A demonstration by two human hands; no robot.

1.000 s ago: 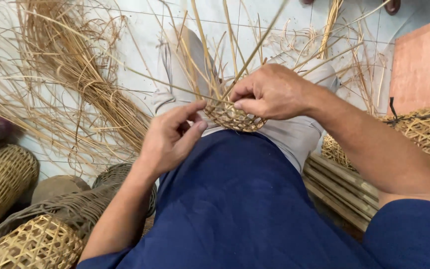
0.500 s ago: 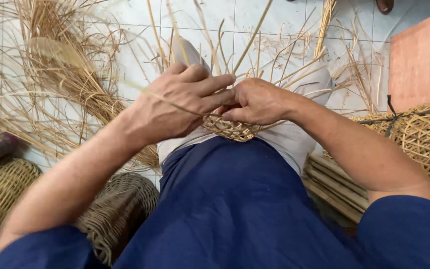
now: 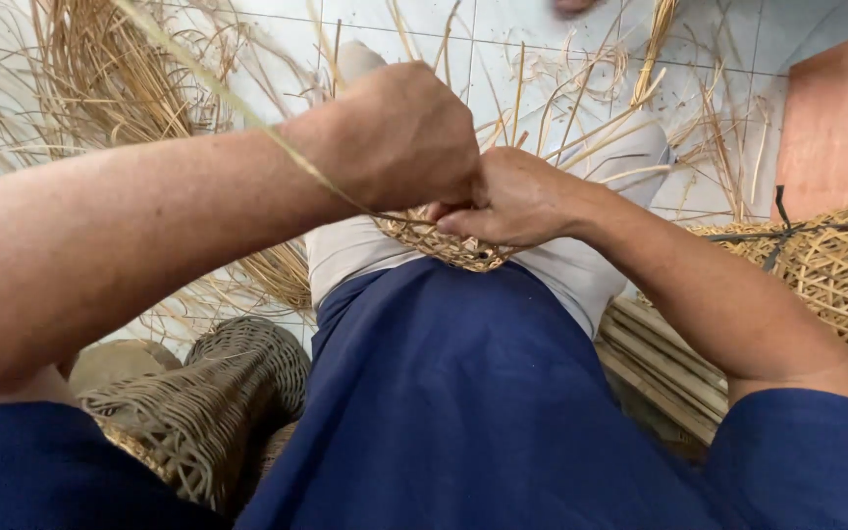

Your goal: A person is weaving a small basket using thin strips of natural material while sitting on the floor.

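Bright even daylight, soft shadows, sharp

A pale tiled floor (image 3: pixel 542 39) carries everything. A heap of loose straw-coloured cane strips (image 3: pixel 100 69) lies on it at upper left, with thinner strands scattered across the tiles. A grey-brown woven cane basket (image 3: pixel 208 402) lies at lower left, and flat bamboo slats (image 3: pixel 660 358) lie stacked at right beside an open-weave yellow bamboo basket (image 3: pixel 836 275).

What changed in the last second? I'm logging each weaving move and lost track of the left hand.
The left hand rose from below the small woven piece, crossed over it, and now pulls a strip. The right hand stayed gripping the piece on the lap.
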